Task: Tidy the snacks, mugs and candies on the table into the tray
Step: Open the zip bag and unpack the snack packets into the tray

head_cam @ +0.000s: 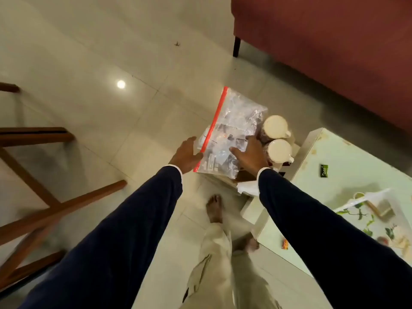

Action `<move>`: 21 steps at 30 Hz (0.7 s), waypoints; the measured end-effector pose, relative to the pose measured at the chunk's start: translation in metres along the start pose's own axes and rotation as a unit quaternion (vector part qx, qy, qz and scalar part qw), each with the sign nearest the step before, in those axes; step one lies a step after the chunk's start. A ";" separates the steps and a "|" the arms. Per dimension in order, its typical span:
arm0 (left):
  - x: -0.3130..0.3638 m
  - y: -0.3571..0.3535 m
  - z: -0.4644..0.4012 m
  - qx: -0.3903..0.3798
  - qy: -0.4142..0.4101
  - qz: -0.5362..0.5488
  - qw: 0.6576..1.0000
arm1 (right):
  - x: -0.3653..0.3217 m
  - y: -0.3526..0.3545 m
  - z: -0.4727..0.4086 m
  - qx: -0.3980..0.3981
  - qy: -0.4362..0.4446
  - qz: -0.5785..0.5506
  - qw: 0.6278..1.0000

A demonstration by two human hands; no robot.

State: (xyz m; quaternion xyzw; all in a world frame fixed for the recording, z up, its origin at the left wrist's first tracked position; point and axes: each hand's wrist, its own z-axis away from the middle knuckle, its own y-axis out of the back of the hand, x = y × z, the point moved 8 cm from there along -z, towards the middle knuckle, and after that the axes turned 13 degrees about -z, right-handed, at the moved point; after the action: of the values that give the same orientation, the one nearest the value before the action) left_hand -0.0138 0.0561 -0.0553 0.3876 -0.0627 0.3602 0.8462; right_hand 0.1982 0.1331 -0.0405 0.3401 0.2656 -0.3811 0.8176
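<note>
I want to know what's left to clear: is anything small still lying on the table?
Yes: a green packet and an orange candy lie on the pale table.

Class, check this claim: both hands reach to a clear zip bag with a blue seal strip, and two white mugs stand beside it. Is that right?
Not quite. The head view shows the seal strip on the clear plastic zip bag is orange-red, not blue. The rest holds: the left hand and right hand reach to it, and two white mugs stand beside it.

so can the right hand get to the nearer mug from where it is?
Probably yes. The right hand rests open on the zip bag, and the nearer mug stands right beside its fingers with nothing between them.
</note>
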 end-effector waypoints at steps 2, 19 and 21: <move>-0.002 -0.002 -0.016 0.006 -0.002 0.071 0.997 | 0.004 -0.005 -0.014 0.033 -0.022 -0.061 0.997; 0.055 0.082 0.022 0.142 -0.109 0.164 0.970 | -0.057 -0.037 0.007 -0.051 -0.077 -0.422 0.902; 0.085 0.100 0.050 0.148 -0.171 0.117 0.967 | -0.087 -0.032 0.024 -0.076 -0.059 -0.452 0.887</move>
State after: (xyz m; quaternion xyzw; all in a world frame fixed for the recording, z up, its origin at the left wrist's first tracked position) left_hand -0.0086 0.1130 0.0729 0.5542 -0.1973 0.3900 0.7083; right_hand 0.1273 0.1382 0.0238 0.0967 0.3699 -0.7077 0.5942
